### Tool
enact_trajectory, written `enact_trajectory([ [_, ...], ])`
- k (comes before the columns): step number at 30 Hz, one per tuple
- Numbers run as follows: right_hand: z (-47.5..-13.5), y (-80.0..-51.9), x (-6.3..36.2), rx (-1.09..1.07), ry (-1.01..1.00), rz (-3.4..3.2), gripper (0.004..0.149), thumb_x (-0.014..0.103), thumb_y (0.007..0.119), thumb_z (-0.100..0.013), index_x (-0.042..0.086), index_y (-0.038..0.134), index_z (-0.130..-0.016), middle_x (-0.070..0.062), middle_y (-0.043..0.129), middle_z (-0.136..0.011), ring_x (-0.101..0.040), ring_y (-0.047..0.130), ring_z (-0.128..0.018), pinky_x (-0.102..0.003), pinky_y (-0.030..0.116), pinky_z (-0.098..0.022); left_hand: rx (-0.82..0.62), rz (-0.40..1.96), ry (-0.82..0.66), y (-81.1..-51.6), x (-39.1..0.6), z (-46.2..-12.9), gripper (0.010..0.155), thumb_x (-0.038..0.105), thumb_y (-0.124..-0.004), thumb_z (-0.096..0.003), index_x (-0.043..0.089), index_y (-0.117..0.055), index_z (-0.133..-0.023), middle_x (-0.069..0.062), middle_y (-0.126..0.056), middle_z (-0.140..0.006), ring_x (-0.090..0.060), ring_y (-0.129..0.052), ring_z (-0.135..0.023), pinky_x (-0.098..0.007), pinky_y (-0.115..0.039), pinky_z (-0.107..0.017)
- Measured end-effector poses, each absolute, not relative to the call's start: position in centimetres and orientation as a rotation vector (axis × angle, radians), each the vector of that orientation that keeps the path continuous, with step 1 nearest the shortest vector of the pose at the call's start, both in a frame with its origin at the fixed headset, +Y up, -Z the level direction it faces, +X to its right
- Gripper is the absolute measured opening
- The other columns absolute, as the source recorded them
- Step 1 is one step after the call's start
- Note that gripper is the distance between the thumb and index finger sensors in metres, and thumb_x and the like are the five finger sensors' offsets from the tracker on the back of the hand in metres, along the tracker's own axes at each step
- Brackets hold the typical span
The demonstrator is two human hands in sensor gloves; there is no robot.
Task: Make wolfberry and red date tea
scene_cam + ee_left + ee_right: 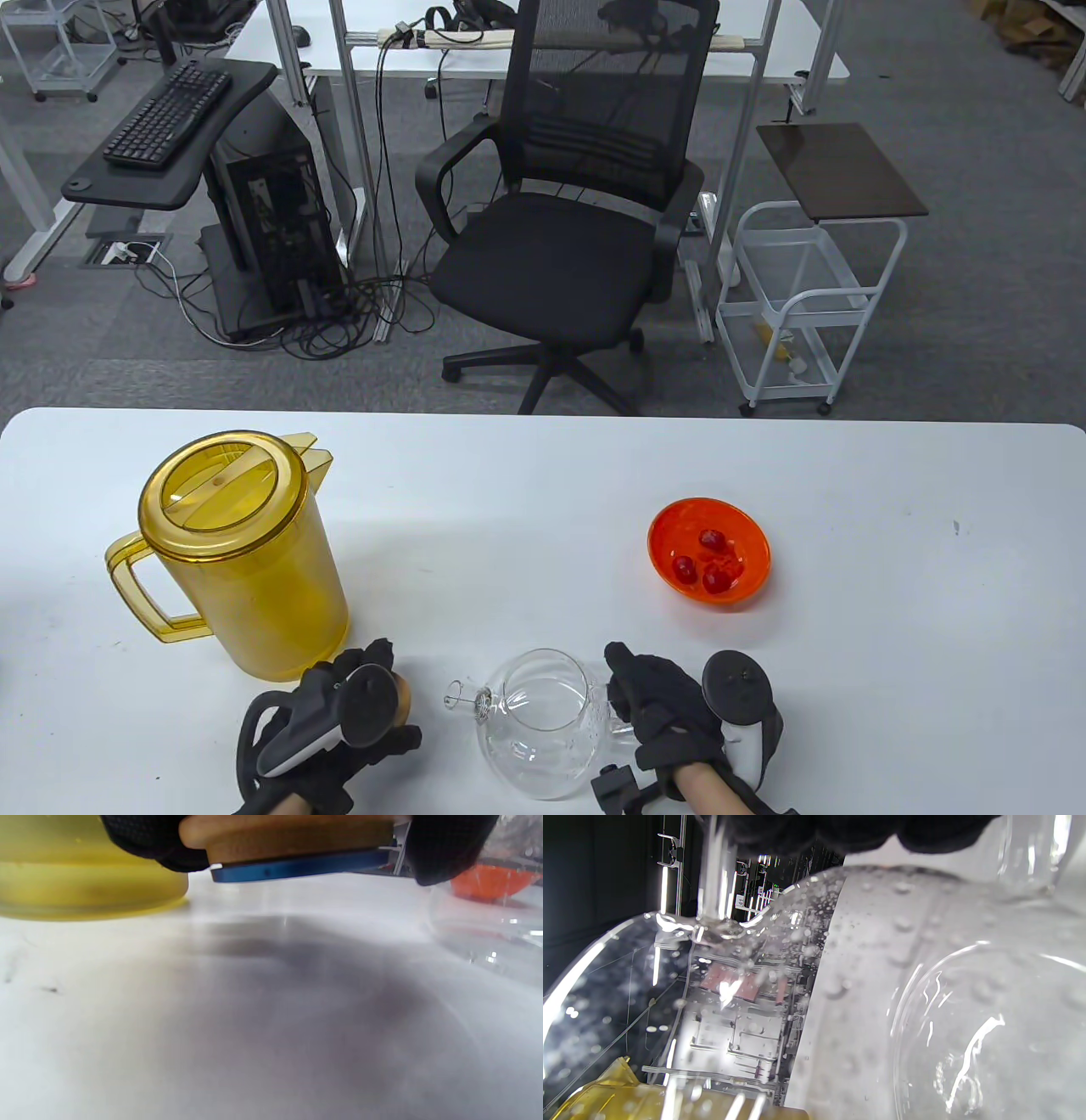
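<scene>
- A wooden lid (297,836) is gripped in the left hand (339,722), just above the tabletop (543,475).
- The glass teapot (543,722), lidless, is held at its handle by the right hand (679,722).
- Red dates (711,560) are seen in an orange bowl (747,526) nearby.

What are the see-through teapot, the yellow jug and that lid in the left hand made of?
Teapot: likely clear glass, glossy with sharp highlights. Jug: translucent amber plastic, by its moulded look. Lid: matt, pale wood or bamboo top over a blue ring, perhaps silicone.
</scene>
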State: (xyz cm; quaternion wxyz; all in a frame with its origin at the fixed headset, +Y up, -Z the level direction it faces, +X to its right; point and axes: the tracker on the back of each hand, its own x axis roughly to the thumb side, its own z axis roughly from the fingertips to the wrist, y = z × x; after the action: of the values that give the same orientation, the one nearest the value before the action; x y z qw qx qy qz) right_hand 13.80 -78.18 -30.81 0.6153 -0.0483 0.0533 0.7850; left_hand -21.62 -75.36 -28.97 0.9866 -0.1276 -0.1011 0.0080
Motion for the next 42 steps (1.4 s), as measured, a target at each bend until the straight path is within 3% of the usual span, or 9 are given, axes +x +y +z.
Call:
enact_trajectory([
  [8, -30.8, -78.2, 13.8, -0.108, 0.119, 1.813, 0.040, 0.039, 0.072, -0.057, 0.007, 0.086, -0.039, -0.013, 0.085, -0.041, -0.038, 0.082, -0.051, -0.065, 0.057, -0.058, -0.346, -0.068, -0.231, -77.7, -20.3, -29.0, 0.101, 0.067, -0.078, -0.0426, 0.005, -0.045, -0.116, -0.022, -0.066, -0.113, -0.049, -0.077, -0.089, -0.049, -0.075, -0.061],
  [24, -30.9, -78.1, 13.8, -0.100, 0.112, 1.829, 0.039, 0.038, 0.072, -0.057, 0.006, 0.087, -0.040, -0.013, 0.086, -0.043, -0.039, 0.081, -0.052, -0.065, 0.056, -0.058, -0.338, -0.003, -0.225, -77.4, -20.2, -28.7, 0.100, 0.067, -0.076, -0.0435, 0.007, -0.043, -0.117, -0.023, -0.061, -0.116, -0.049, -0.070, -0.099, -0.059, -0.066, -0.071],
  [32, -31.0, -78.0, 13.9, -0.072, 0.089, 1.865, 0.039, 0.038, 0.072, -0.057, 0.005, 0.088, -0.045, -0.015, 0.086, -0.048, -0.041, 0.081, -0.056, -0.066, 0.055, -0.059, -0.168, 0.111, -0.229, -75.9, -20.5, -28.5, 0.099, 0.063, -0.076, -0.0451, 0.011, -0.034, -0.118, -0.018, -0.051, -0.121, -0.050, -0.056, -0.109, -0.060, -0.055, -0.079],
  [36, -30.9, -77.6, 13.8, -0.033, 0.052, 1.918, 0.038, 0.037, 0.071, -0.058, 0.003, 0.087, -0.054, -0.017, 0.085, -0.057, -0.044, 0.078, -0.062, -0.067, 0.052, -0.060, -0.105, 0.154, -0.262, -75.2, -20.3, -28.2, 0.099, 0.061, -0.076, -0.0459, 0.013, -0.029, -0.118, -0.016, -0.043, -0.123, -0.049, -0.044, -0.113, -0.059, -0.045, -0.083],
  [42, -30.9, -75.9, 14.2, 0.057, -0.063, 2.047, 0.047, 0.040, 0.073, -0.057, -0.001, 0.079, -0.079, -0.026, 0.075, -0.079, -0.052, 0.068, -0.076, -0.071, 0.046, -0.062, -0.051, 0.124, -0.293, -74.6, -19.9, -28.0, 0.099, 0.061, -0.075, -0.0464, 0.014, -0.025, -0.118, -0.015, -0.039, -0.124, -0.047, -0.036, -0.115, -0.059, -0.038, -0.084],
])
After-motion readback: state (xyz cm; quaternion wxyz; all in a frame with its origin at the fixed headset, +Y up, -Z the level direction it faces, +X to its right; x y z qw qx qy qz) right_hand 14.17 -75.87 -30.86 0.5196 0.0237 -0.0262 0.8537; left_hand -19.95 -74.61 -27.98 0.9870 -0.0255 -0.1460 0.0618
